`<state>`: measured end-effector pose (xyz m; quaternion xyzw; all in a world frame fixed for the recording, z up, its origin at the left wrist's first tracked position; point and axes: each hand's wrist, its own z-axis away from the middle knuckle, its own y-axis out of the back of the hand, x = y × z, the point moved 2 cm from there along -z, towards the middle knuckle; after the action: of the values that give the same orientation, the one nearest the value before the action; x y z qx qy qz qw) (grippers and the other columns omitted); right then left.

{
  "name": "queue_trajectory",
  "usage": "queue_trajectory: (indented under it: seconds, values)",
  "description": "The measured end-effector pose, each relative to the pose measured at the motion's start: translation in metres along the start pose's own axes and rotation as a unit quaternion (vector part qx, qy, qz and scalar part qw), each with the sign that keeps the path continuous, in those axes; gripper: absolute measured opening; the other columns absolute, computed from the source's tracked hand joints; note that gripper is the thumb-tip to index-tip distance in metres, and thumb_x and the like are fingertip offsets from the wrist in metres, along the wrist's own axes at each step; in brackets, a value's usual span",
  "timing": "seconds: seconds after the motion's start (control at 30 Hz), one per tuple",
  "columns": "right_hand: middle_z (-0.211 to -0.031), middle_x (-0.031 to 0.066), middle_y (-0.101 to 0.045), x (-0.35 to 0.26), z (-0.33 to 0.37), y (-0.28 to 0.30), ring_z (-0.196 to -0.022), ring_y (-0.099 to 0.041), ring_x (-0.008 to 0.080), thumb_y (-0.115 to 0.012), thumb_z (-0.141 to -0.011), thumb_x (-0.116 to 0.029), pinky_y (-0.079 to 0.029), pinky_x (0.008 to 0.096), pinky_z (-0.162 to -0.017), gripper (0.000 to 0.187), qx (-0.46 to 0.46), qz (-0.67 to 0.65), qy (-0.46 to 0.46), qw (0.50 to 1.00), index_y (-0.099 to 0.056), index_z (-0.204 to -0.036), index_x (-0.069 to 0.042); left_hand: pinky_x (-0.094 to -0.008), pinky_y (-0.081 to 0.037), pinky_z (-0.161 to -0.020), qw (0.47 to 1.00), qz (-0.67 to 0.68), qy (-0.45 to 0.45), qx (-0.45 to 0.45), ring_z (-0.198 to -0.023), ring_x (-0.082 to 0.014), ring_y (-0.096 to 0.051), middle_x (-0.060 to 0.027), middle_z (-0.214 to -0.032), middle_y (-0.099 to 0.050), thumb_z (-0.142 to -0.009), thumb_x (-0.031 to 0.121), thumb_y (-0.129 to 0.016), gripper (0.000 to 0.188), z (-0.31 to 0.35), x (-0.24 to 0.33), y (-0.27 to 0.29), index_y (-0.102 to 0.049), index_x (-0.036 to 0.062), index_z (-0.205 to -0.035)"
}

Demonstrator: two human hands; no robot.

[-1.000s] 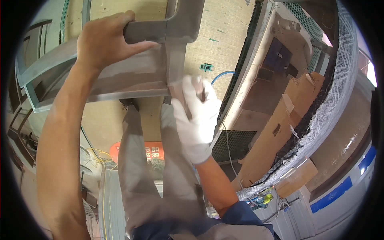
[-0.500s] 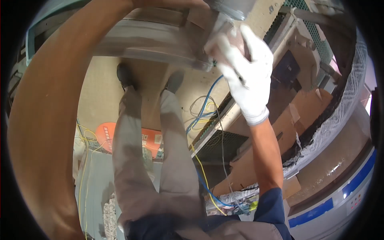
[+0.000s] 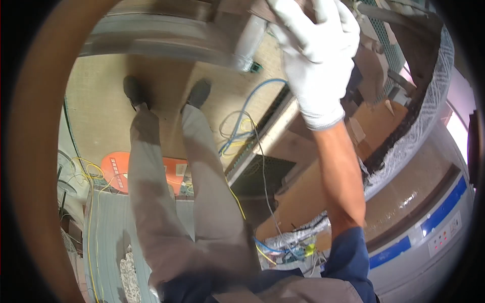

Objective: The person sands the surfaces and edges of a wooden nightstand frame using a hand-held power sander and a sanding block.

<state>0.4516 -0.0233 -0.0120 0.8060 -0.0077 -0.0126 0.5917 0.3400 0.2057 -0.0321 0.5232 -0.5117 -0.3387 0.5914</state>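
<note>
My right hand [image 3: 321, 60], in a white knitted glove, is raised at the top of the view. Its fingers curl around a brownish-pink thing [image 3: 305, 6] that the top edge cuts off, so its kind is unclear. Up the far left side runs my bare left arm [image 3: 43, 116], close and blurred; the hand at its end lies beyond the picture. A long grey frame or panel [image 3: 146, 35], smeared by motion, spans the top left. Beside my right fingers, a pale, translucent-looking piece [image 3: 249, 43] hangs down at the frame's end.
Blue hose [image 3: 247, 103] and yellow and grey cables cross the tan floor [image 3: 96, 101] ahead of my shoes. An orange sign board [image 3: 115, 169] lies by my legs. At right stand a plastic-wrapped curved rim [image 3: 429, 121], cardboard [image 3: 298, 194] and a grey machine with blue strips [image 3: 444, 202].
My right hand has gone higher, taking the held thing partly out of the picture. My left arm has shifted left. The view has turned, so the floor and legs sit further left.
</note>
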Motion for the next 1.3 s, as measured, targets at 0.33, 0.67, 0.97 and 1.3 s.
queue_trajectory:
  seconds: [0.33, 0.67, 0.97, 1.3]
  values:
    - [-0.111, 0.0113, -0.063, -0.025, -0.011, 0.031, -0.081, -0.06, 0.0279, -0.074, -0.079, -0.015, -0.048, 0.0393, -0.07, 0.04, -0.053, -0.179, -0.059, 0.981, -0.071, -0.118, -0.012, -0.0478, -0.054, -0.065, 0.996, -0.031, 0.08, -0.019, -0.066, -0.0391, -0.068, -0.0196, -0.069, -0.069, -0.097, 0.056, -0.057, 0.058, -0.012, 0.004, -0.012, -0.072, 0.007, -0.069]
    - [-0.113, 0.0088, -0.061, -0.014, -0.034, 0.026, -0.094, -0.057, 0.0305, -0.063, -0.083, -0.018, -0.046, 0.0409, -0.076, 0.03, -0.161, -0.126, 0.059, 0.977, -0.067, -0.11, -0.005, -0.0489, -0.055, -0.066, 0.992, 0.035, 0.122, -0.016, -0.069, -0.0413, -0.069, -0.0206, -0.07, -0.069, -0.095, 0.051, -0.059, 0.053, -0.007, 0.008, 0.007, -0.073, 0.0066, -0.069]
    - [-0.096, 0.0082, -0.057, -0.045, -0.04, 0.041, -0.078, -0.06, 0.0329, -0.072, -0.084, -0.018, -0.047, 0.045, -0.066, 0.02, -0.215, -0.279, -0.197, 0.915, -0.058, -0.096, -0.01, -0.0483, -0.049, -0.059, 0.999, 0.015, 0.044, 0.009, -0.066, -0.0391, -0.065, -0.0153, -0.07, -0.067, -0.105, 0.048, -0.055, 0.044, -0.003, -0.005, -0.009, -0.071, 0.0101, -0.088]
    - [-0.118, 0.0082, -0.058, -0.052, -0.005, 0.035, -0.088, -0.057, 0.0316, -0.076, -0.08, -0.016, -0.047, 0.043, -0.075, 0.049, -0.122, -0.317, -0.193, 0.92, -0.061, -0.126, -0.008, -0.0468, -0.049, -0.06, 0.999, 0.019, 0.041, -0.029, -0.07, -0.0378, -0.066, -0.0132, -0.073, -0.067, -0.106, 0.044, -0.054, 0.039, -0.005, -0.005, -0.007, -0.068, 0.0109, -0.089]
